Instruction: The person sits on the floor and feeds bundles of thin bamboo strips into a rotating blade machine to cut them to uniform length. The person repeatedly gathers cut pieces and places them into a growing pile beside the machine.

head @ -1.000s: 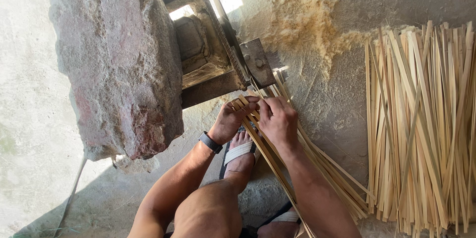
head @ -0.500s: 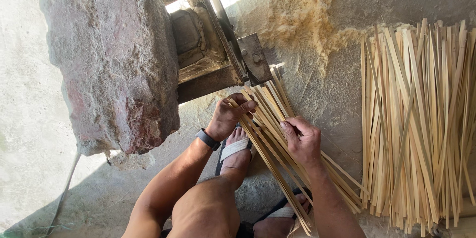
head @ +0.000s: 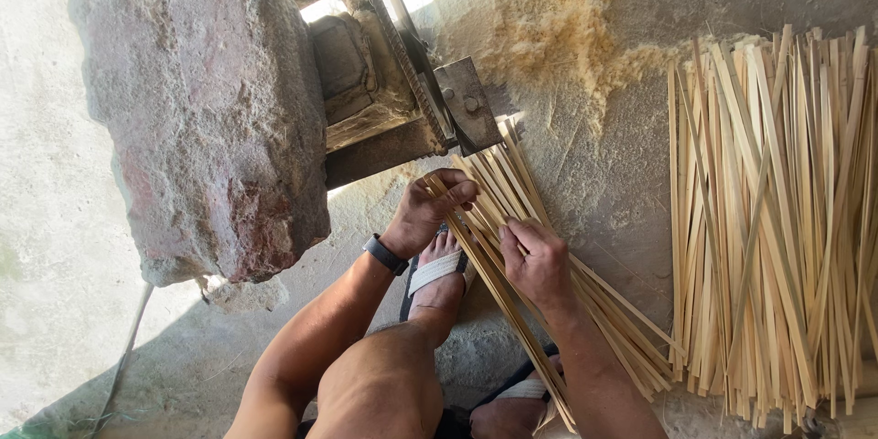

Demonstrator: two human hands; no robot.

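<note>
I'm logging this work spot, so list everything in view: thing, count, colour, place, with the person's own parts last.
bamboo strips in hand: one bundle, pale yellow, slanting from the metal bracket down past the knees.
stacked bamboo strips: one large pile, pale yellow, lying on the ground at right.
sawdust: one heap, tan, on the ground at top centre.
stone block: one, reddish grey, upper left.
metal bracket: one, dark grey, on the machine frame beside the block.
ground: grey concrete.
sandals: two, white straps, on the feet at bottom centre.
wristband: one, black, left wrist.
left hand: grip closed on the bundle's upper end.
right hand: grip on the bundle's middle.
</note>
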